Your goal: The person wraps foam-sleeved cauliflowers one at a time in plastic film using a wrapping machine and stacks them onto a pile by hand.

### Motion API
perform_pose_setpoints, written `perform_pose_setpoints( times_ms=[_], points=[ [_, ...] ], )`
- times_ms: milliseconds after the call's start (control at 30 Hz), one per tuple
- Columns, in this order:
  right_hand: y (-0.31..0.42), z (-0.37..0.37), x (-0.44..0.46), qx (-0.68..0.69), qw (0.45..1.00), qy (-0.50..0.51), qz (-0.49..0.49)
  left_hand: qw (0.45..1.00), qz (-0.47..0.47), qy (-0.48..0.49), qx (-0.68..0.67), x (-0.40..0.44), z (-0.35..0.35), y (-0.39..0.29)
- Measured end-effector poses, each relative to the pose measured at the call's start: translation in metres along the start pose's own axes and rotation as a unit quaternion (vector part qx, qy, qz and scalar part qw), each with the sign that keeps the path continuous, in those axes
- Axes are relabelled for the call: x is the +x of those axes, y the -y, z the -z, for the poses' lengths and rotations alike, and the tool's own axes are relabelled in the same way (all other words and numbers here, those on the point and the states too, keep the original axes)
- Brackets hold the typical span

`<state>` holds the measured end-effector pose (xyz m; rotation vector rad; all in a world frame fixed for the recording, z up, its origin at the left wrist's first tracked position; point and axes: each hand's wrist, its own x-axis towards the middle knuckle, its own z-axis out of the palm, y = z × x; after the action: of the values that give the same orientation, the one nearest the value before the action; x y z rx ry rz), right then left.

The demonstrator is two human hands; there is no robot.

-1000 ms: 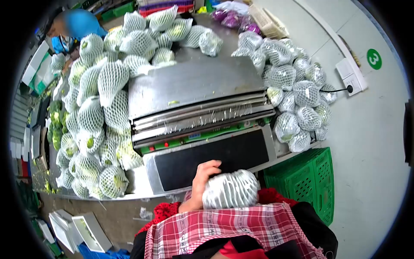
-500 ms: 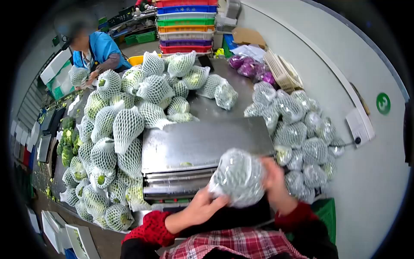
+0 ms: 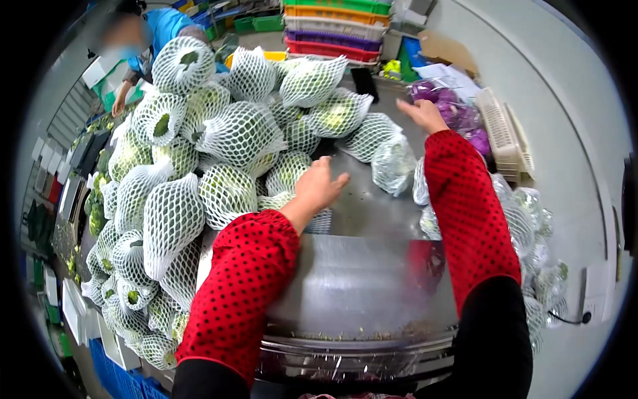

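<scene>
My left hand (image 3: 321, 186) is stretched over the metal surface with its fingers apart, close to the right side of a pile of pale vegetable heads in white foam nets (image 3: 244, 136). Nothing is in it. Further forward, my right hand (image 3: 424, 116) reaches out open and empty, near purple vegetables in clear bags (image 3: 455, 110). Between the two hands lies a vegetable head wrapped in clear film (image 3: 393, 166), beside a netted one (image 3: 372, 136). Below my arms is a flat steel machine top (image 3: 352, 279) with bits of green along its front.
Film-wrapped heads (image 3: 531, 233) are heaped along the right wall. A cream plastic basket (image 3: 497, 136) and a dark flat object (image 3: 365, 85) lie at the back. Stacked coloured crates (image 3: 335, 33) stand behind. A person in blue (image 3: 169, 26) is at the far left.
Both hands held a film-wrapped head over the machine; now they are empty and reach forward, apart. The view has shifted forward. The person in blue has let go of a netted head.
</scene>
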<state>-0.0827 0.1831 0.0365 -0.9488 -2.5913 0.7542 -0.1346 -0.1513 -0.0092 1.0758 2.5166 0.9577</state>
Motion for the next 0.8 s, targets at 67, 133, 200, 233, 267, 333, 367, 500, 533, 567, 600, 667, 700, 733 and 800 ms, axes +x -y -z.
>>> perform_pose_setpoints(
  times_ms=[67,133,200,233,267,333,367,500,533,567,600,667,700,733,800],
  points=[
    [0.002,-0.057,0.012,0.064,0.993,0.007,-0.098,0.999,0.026,-0.006,-0.026,0.010,-0.004,-0.004],
    [0.006,-0.093,0.017,0.047,0.982,0.143,-0.117,0.999,0.032,-0.005,-0.026,0.027,-0.008,0.003],
    [0.000,-0.093,0.014,0.266,0.935,0.199,-0.128,0.991,0.095,-0.001,-0.093,0.045,-0.018,0.005],
    [-0.001,-0.087,0.006,0.182,0.972,0.122,-0.085,0.986,0.117,0.000,-0.122,0.053,-0.020,0.004],
    [0.005,-0.088,-0.004,0.104,0.993,0.047,-0.026,0.977,0.088,-0.020,-0.192,0.054,-0.023,0.005],
    [-0.014,-0.092,-0.015,0.294,0.953,0.074,0.028,0.966,0.106,-0.016,-0.236,0.062,-0.036,-0.004],
    [-0.006,-0.092,-0.029,0.315,0.946,0.065,0.048,0.955,0.108,-0.005,-0.275,0.065,-0.045,-0.007],
    [-0.007,-0.093,-0.067,0.181,0.980,0.014,0.085,0.954,0.110,0.067,-0.269,0.062,-0.053,-0.013],
    [-0.003,-0.093,-0.079,0.197,0.972,0.093,0.090,0.955,0.113,0.077,-0.264,0.055,-0.053,-0.011],
    [0.026,-0.073,-0.100,0.320,0.933,0.157,0.058,0.952,0.050,0.078,-0.292,0.048,-0.051,-0.009],
    [0.025,-0.062,-0.093,0.327,0.921,0.190,-0.093,0.946,-0.013,0.079,-0.315,0.046,-0.050,-0.004],
    [0.006,-0.066,-0.067,0.197,0.976,0.086,-0.023,0.999,0.007,-0.033,-0.007,0.028,-0.057,0.003],
    [-0.021,-0.057,-0.053,0.045,0.998,-0.035,0.035,0.994,0.029,0.045,-0.098,0.035,-0.063,0.005],
    [-0.070,-0.086,-0.016,-0.033,0.998,0.035,-0.045,0.972,0.039,0.136,-0.190,0.054,-0.078,0.007],
    [0.025,-0.085,-0.069,0.165,0.977,0.134,-0.005,0.865,0.099,0.293,-0.397,0.047,-0.052,-0.002]
  ],
)
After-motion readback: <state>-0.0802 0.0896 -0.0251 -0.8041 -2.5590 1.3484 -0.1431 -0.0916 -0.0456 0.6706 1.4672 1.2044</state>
